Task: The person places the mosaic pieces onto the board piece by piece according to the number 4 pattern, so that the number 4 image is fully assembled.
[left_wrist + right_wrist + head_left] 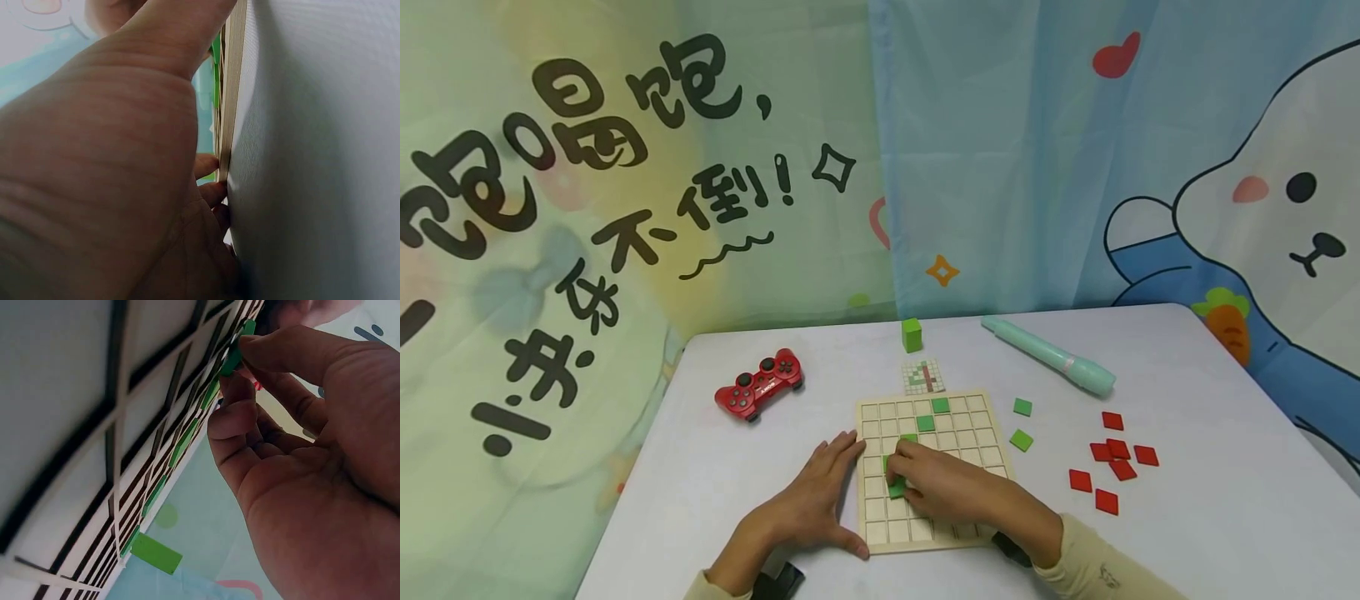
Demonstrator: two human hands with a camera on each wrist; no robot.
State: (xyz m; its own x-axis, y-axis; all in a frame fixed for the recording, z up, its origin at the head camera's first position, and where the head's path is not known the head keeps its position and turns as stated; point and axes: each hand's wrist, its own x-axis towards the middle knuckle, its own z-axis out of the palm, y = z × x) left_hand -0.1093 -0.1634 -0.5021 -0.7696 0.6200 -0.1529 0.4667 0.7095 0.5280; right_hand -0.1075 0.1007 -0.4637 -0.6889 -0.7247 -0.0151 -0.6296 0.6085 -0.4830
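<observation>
A wooden grid board (928, 547) lies on the white table. Over its left part my right hand (943, 483) pinches a green square tile (232, 357) between thumb and fingers, tilted against the grid. Several green tiles (925, 423) sit in cells along a diagonal up to the right. My left hand (812, 496) rests at the board's left edge, fingertips touching its side and the thumb near the lower left corner. In the left wrist view, the palm (106, 156) covers much of the board.
Two loose green tiles (1021, 440) and several red tiles (1107, 502) lie right of the board. Behind it are a small patterned grid card (922, 377) and a green cube (912, 335). A red game controller (760, 385) lies left; a mint-green tapered tube (1048, 354) lies back right.
</observation>
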